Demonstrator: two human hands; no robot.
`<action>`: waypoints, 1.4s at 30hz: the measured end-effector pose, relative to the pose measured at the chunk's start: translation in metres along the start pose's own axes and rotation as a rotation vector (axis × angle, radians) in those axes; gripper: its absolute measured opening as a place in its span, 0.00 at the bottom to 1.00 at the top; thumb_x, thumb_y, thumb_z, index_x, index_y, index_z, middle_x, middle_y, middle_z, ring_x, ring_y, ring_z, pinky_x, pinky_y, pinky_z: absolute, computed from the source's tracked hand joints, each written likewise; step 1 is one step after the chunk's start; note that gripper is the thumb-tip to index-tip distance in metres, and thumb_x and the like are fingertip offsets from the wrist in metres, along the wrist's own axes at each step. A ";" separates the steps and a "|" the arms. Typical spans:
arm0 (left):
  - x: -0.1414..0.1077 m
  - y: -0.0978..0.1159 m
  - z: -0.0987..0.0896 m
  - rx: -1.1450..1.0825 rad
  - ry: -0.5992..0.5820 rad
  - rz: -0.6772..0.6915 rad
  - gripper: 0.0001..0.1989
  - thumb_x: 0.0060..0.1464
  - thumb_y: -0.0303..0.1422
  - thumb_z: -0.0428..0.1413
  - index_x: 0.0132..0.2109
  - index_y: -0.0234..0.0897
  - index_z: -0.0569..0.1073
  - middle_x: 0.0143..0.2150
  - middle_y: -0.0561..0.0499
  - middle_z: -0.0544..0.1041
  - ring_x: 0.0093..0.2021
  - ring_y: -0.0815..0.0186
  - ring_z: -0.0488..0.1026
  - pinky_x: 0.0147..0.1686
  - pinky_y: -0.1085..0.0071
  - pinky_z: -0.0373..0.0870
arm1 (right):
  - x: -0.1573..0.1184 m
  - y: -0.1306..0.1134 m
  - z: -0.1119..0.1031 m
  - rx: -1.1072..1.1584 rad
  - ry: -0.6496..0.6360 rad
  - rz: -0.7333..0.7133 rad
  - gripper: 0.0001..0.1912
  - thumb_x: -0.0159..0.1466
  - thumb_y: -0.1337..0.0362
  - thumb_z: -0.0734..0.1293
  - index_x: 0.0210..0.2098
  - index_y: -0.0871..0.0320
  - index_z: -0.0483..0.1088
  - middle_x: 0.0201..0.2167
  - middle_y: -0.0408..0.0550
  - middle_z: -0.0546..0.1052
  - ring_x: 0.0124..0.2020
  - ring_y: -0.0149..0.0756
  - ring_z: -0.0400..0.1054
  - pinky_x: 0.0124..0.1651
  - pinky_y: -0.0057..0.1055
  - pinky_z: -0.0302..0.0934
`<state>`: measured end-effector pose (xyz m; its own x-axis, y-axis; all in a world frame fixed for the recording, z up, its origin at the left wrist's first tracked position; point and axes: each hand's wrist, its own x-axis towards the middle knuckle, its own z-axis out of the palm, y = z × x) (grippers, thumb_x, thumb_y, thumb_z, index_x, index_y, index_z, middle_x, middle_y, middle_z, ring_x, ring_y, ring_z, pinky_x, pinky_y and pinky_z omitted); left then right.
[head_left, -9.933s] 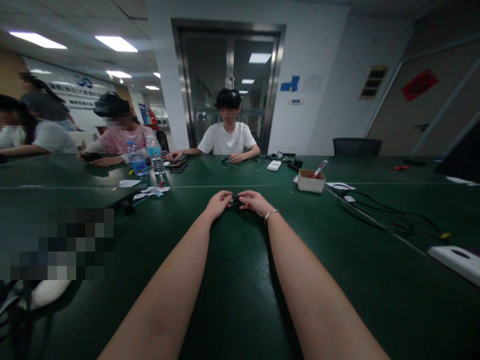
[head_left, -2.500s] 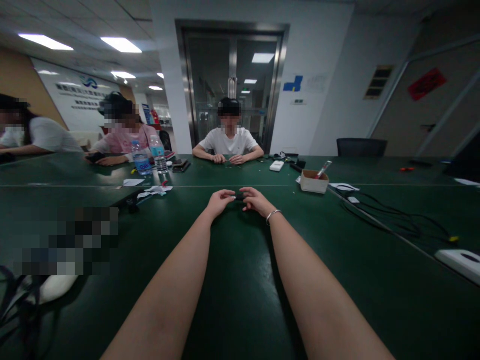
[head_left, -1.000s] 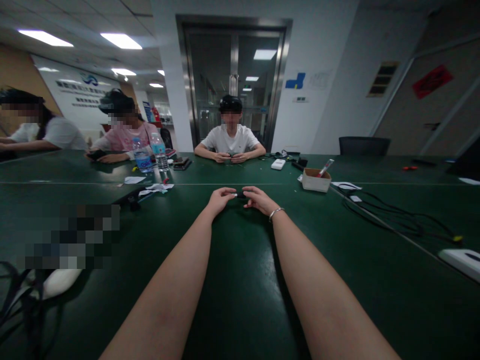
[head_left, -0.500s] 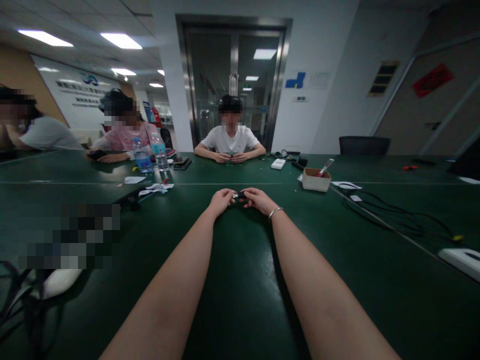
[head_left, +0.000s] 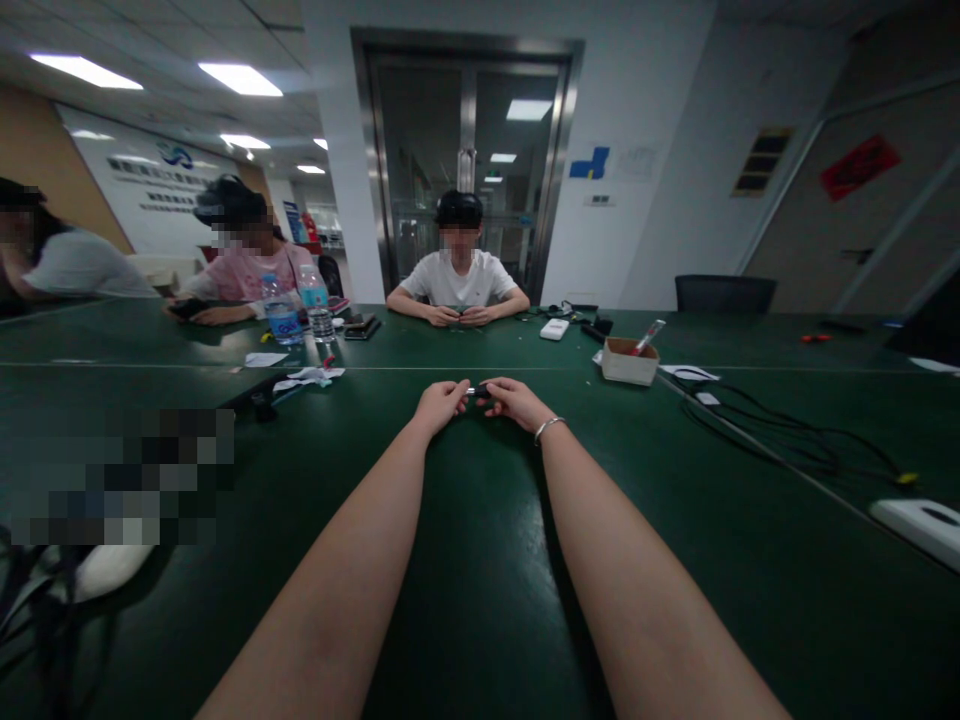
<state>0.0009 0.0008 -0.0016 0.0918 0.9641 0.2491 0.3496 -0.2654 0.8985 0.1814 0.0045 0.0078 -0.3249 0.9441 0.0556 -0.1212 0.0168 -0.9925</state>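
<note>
Both my hands are out in front of me, just above the green table (head_left: 480, 540). Between them is a small black-and-silver object (head_left: 481, 392), too small to tell its kind. My left hand (head_left: 441, 408) pinches its silver end between thumb and fingertips. The dark end sits in the closed fingertips of my right hand (head_left: 516, 402), which has a silver bangle (head_left: 550, 430) at the wrist. My fingers cover part of the object.
A small box (head_left: 630, 362) with a pen-like item stands ahead right, near black cables (head_left: 780, 435). Ahead left are water bottles (head_left: 316, 305), phones (head_left: 362, 326) and paper scraps (head_left: 307, 378). A person (head_left: 459, 275) sits opposite, hands together; others sit at left.
My hands keep nearly the same place and grip. The object looks slightly turned, its silver part thinner. The whole view has shifted a little.
</note>
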 end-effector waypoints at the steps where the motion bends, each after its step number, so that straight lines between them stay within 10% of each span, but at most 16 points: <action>1: 0.000 0.000 0.000 0.034 0.005 -0.005 0.23 0.55 0.50 0.49 0.27 0.35 0.73 0.20 0.51 0.72 0.20 0.70 0.66 0.24 0.72 0.60 | 0.000 0.000 0.000 0.006 -0.004 0.000 0.04 0.66 0.70 0.63 0.40 0.62 0.69 0.25 0.46 0.77 0.15 0.21 0.63 0.29 0.25 0.72; 14: 0.000 -0.003 0.001 -0.049 0.068 0.108 0.16 0.47 0.36 0.60 0.44 0.36 0.75 0.39 0.48 0.77 0.29 0.70 0.72 0.32 0.72 0.66 | 0.000 0.000 -0.002 0.045 0.021 -0.003 0.03 0.64 0.71 0.66 0.38 0.62 0.70 0.27 0.48 0.78 0.19 0.24 0.68 0.28 0.24 0.71; 26: -0.001 0.000 0.002 -0.210 -0.021 0.067 0.14 0.54 0.37 0.55 0.46 0.36 0.67 0.23 0.56 0.72 0.22 0.72 0.68 0.25 0.75 0.62 | -0.003 -0.002 0.000 0.061 0.023 -0.009 0.03 0.63 0.73 0.66 0.37 0.63 0.70 0.27 0.48 0.77 0.24 0.27 0.71 0.29 0.24 0.72; 42: -0.001 0.001 -0.003 0.258 0.017 0.047 0.23 0.57 0.48 0.46 0.22 0.38 0.69 0.22 0.51 0.70 0.24 0.65 0.65 0.28 0.69 0.57 | -0.005 -0.004 0.000 0.054 -0.018 -0.005 0.06 0.62 0.75 0.65 0.37 0.62 0.72 0.27 0.46 0.77 0.19 0.22 0.66 0.28 0.24 0.71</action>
<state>-0.0015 -0.0004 0.0006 0.0988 0.9501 0.2960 0.5721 -0.2976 0.7643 0.1841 -0.0006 0.0113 -0.3408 0.9380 0.0630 -0.1735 0.0031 -0.9848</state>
